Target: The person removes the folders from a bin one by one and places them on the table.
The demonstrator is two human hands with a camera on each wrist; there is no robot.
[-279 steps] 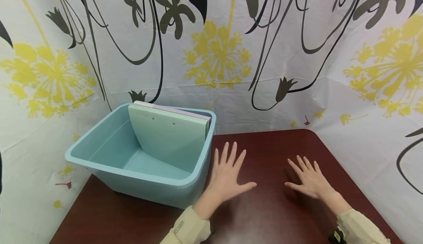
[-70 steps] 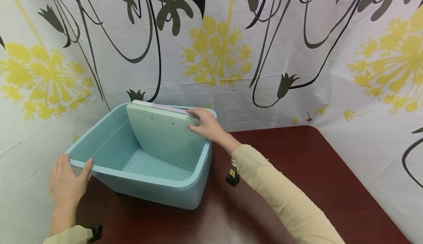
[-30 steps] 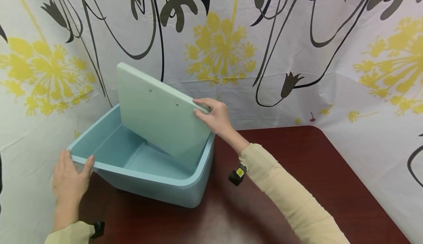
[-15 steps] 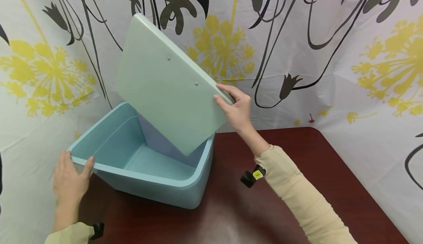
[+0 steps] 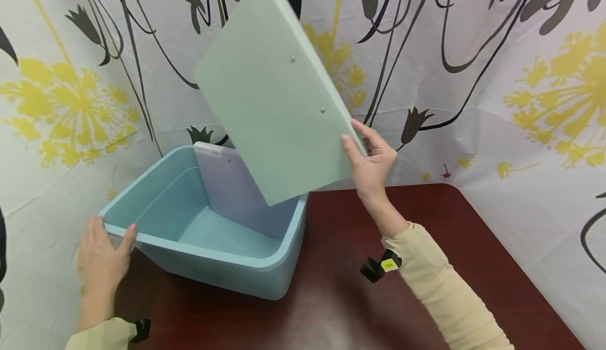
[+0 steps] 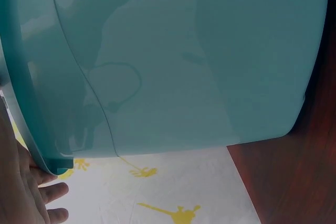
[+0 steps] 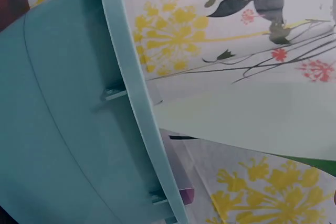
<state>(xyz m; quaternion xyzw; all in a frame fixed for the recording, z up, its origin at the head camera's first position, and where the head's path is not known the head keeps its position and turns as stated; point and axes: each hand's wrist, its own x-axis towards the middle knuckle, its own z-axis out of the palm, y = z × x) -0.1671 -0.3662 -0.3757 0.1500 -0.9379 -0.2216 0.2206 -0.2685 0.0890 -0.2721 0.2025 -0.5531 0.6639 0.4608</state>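
Note:
My right hand point(image 5: 374, 168) pinches a pale green binder point(image 5: 279, 97) by its lower right edge, thumb on the near face. Raised and steeply tilted, the binder has two rivets near its edge, and its lower corner hangs over a light blue plastic tub point(image 5: 208, 273). A lilac binder point(image 5: 232, 187) with a white label leans against the tub's back wall, partly hidden by the green one. My left hand point(image 5: 101, 263) holds the tub's near left corner, thumb on the front rim. In the left wrist view, the fingers point(image 6: 55, 192) show beside the rim.
The tub stands on the left of a dark red-brown table point(image 5: 426, 245). A white floral cloth point(image 5: 473, 129) hangs close behind and along both sides. Black wrist devices point(image 5: 379, 268) are on both sleeves.
The right hand has taken the green binder, lifted it from the tub and moved it up and right, tilting it steeper. The lilac binder is now uncovered. The left hand stays on the corner.

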